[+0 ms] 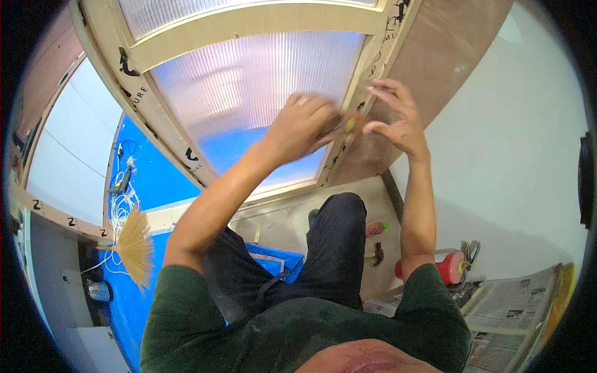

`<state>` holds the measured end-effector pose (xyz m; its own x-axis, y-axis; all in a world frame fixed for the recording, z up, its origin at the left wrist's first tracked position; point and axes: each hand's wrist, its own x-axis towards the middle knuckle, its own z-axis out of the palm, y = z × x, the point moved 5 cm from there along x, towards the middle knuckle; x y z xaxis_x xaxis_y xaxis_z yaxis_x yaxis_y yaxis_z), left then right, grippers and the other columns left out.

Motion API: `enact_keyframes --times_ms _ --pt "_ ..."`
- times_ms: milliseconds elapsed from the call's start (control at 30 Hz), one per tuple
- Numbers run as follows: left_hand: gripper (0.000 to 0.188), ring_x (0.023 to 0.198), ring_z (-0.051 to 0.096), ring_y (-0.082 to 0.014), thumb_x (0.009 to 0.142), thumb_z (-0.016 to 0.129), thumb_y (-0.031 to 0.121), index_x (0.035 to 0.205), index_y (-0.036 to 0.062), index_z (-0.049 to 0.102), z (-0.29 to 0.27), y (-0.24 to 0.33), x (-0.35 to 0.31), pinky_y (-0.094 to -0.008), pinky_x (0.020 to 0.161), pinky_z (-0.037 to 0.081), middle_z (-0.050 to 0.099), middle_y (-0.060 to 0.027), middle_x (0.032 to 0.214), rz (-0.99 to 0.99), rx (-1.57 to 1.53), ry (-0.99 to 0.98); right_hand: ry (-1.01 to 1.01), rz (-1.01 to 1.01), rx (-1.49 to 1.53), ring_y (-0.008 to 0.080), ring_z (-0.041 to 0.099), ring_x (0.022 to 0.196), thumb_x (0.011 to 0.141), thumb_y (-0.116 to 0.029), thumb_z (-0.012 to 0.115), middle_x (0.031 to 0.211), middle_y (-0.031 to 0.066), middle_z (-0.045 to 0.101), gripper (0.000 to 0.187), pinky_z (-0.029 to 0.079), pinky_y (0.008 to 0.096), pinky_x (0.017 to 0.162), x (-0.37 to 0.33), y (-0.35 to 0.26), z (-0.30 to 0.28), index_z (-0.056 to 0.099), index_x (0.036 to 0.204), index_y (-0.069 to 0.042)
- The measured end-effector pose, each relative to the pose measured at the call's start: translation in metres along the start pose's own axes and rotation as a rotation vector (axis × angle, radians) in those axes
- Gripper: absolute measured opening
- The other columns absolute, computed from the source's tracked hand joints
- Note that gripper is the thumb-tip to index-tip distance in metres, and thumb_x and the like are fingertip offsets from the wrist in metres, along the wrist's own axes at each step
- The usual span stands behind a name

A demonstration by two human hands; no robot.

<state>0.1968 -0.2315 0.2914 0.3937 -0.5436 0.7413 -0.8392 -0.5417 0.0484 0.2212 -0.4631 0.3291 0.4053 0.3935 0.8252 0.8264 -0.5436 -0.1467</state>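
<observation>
A pale wooden door [249, 31] with ribbed translucent glass panels [249, 93] stands in front of me, black lettering along its frame. My left hand [305, 124] is over the right part of the lower panel, its fingers curled and partly blurred. Close to those fingertips, at the door's right stile [337, 146], is a small yellow-green and brownish item [351, 124], too blurred to name. Just right of it is my right hand [398, 118], with thumb and fingers apart and nothing visible between them.
A straw broom [134, 248], white cables [124, 205] and blue sheeting [149, 165] lie to the left. Near my right leg are a pink bottle with a green cap [376, 229] and a hammer [375, 255]. A red fire extinguisher [449, 267] and newspapers [513, 308] are farther right.
</observation>
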Motion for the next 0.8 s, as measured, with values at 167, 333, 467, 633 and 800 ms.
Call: enact_keyframes --times_ms 167,333,467,633,800 --pt "0.053 0.107 0.063 -0.0399 0.077 0.088 0.023 0.118 0.0049 0.061 0.037 -0.021 -0.173 -0.0469 0.091 0.051 0.065 -0.0168 0.116 -0.455 -0.232 -0.145 0.107 0.242 0.207 0.0256 0.071 0.101 0.085 -0.02 0.086 0.12 0.0104 0.072 0.037 0.057 0.0364 0.084 0.018 -0.008 0.05 0.076 0.118 -0.007" --pt "0.052 0.105 0.064 -0.0395 0.076 0.089 0.02 0.116 0.0044 0.061 0.042 -0.03 -0.235 -0.0466 0.088 0.052 0.065 -0.0167 0.112 -0.646 -0.252 -0.317 0.373 0.199 0.237 0.0226 0.068 0.095 0.083 -0.02 0.087 0.109 0.0054 0.072 0.039 0.053 0.0356 0.074 0.082 -0.077 0.108 0.075 0.118 -0.01" --pt "0.052 0.105 0.064 -0.0394 0.075 0.089 0.019 0.117 0.0044 0.061 0.034 -0.038 -0.245 -0.0473 0.088 0.052 0.064 -0.0169 0.111 -0.665 -0.261 -0.282 0.54 -0.214 -0.199 0.0179 0.062 0.097 0.078 -0.025 0.088 0.102 -0.0008 0.069 0.04 0.042 0.0393 0.084 0.128 -0.113 0.131 0.075 0.115 -0.017" --pt "0.053 0.105 0.063 -0.0396 0.075 0.089 0.019 0.117 0.0042 0.061 0.026 -0.036 -0.24 -0.0474 0.088 0.052 0.064 -0.0167 0.11 -0.652 -0.268 -0.258 0.564 -0.438 -0.318 0.0154 0.06 0.097 0.08 -0.024 0.086 0.102 -0.0058 0.066 0.029 0.035 0.0402 0.09 0.147 -0.113 0.148 0.075 0.107 -0.023" --pt "0.052 0.104 0.064 -0.04 0.074 0.089 0.02 0.116 0.0041 0.062 0.021 -0.04 -0.241 -0.0475 0.088 0.052 0.065 -0.0167 0.11 -0.648 -0.262 -0.239 0.474 -0.453 -0.31 0.0197 0.059 0.093 0.083 -0.023 0.084 0.097 -0.0031 0.066 0.019 0.037 0.0406 0.087 0.149 -0.123 0.15 0.072 0.097 -0.017"
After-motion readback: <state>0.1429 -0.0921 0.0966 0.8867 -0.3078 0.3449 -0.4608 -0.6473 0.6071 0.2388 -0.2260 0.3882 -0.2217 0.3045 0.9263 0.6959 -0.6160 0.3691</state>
